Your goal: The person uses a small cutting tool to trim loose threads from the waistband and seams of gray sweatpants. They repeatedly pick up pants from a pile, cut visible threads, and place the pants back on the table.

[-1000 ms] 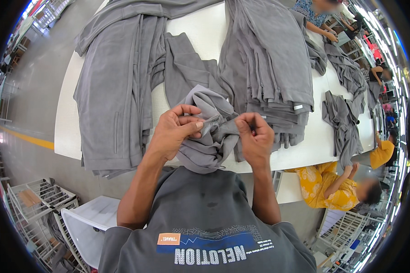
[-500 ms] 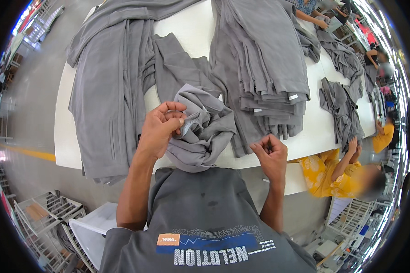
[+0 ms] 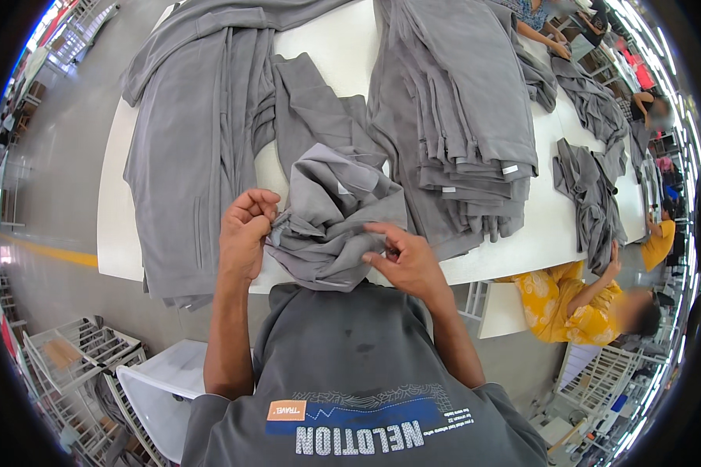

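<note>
A crumpled grey garment lies bunched at the table's near edge, right in front of me; its legs stretch away toward the back. My left hand pinches a fold of it on the left side, fingers closed on the cloth. At the garment's right side, my right hand has its thumb and forefinger apart, the fingertips touching or just beside the fabric. A small white label shows near the bunched top. Whether the right fingers press on any cloth is not clear.
Stacked grey trousers lie in a left pile and a right pile on the white table. Further right, a person in yellow handles another grey garment. A white plastic chair stands at lower left.
My right hand has moved left from beside the table edge to the bunched garment, its fingers opening. My left hand has shifted left and slightly down, drawing the fold outward.
</note>
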`<state>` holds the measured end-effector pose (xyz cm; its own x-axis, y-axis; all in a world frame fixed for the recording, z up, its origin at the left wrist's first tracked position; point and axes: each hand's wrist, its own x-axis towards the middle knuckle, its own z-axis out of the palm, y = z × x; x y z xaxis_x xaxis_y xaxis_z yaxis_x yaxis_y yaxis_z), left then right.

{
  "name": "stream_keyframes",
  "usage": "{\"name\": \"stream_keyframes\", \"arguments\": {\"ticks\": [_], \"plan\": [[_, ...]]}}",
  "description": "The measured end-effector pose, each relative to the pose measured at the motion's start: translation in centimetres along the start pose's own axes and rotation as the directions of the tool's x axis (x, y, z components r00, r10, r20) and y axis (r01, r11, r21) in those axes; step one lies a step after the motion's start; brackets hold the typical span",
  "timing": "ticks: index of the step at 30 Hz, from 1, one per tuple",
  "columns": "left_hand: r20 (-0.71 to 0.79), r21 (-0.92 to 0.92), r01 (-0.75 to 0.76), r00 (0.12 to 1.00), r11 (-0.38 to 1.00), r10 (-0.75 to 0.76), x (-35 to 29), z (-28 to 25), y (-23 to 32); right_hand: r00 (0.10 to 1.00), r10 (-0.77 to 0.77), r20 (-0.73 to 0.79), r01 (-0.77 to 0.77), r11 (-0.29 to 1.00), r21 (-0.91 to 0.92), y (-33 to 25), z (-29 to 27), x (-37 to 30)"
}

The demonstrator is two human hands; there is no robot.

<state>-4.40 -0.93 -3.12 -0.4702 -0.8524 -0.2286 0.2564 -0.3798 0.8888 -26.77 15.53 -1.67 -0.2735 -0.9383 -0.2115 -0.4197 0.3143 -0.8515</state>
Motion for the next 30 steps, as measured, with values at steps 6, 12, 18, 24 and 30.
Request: {"name": "stream_keyframes", "arguments": {"ticks": [6,12,18,24,30], "plan": [[-0.180,0.181,-0.021,0.982,0.983,0.054,0.0,-1.3,-0.3,0.996,-0.030,0.087,0.037,0.996,-0.077,0.5,2.0,-0.1],[-0.320,0.299,-0.019,0.940,0.954,0.119,0.0,-2.5,-1.2,0.971,-0.198,0.131,0.197,0.980,0.022,1.0,2.0,-1.3],[-0.316,0.450,-0.032,0.929,0.893,0.192,0.0,-2.6,-1.5,0.966,-0.214,0.144,0.214,0.977,0.016,0.7,2.1,-1.4],[0.157,0.875,-0.372,0.823,0.309,0.545,-2.5,3.3,1.9,0.963,-0.218,0.155,0.218,0.976,0.020,0.5,1.8,-1.4],[0.446,0.889,-0.456,0.883,0.035,0.149,-3.6,6.2,0.5,0.960,-0.244,0.137,0.248,0.969,-0.014,0.2,1.9,-1.4]]}}
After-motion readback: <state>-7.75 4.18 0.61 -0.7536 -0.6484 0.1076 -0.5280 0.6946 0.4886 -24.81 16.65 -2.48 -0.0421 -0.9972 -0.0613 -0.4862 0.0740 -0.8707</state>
